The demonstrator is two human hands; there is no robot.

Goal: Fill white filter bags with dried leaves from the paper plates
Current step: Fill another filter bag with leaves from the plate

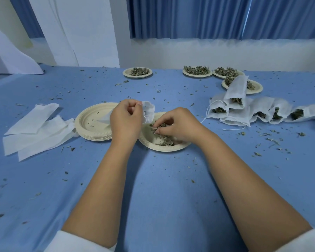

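White filter bag (149, 111) is pinched at its open mouth by the left hand (125, 119), just left of frame centre, with the fingers curled tight on the fabric. The bag's mouth is held over the far-left rim of a paper plate (154, 145) at centre frame, and its other end is seen poking out left of the hand. The right hand (177, 124) is lowered into that plate, fingers drawn together on a clump of dried leaves (164, 140). A stack of empty plates (91, 127) is set just beside the plate on its left and is partly hidden by the left hand. Flat empty bags (35, 128) are laid overlapping at middle left, one edge reaching the stack. Filled bags (244, 111) are piled at middle right with their mouths turned toward the camera and leaves showing inside. One of them is propped on top of the pile and lies over a leaf plate (256, 89) behind it. More heaped plates (197, 75) are lined along the far edge at upper centre and upper right. Leaf crumbs (273, 140) are scattered all over the blue worktop (162, 188). Blue curtains (225, 17) are hung across the upper right. White sleeves (69, 241) are seen at the bottom corners.
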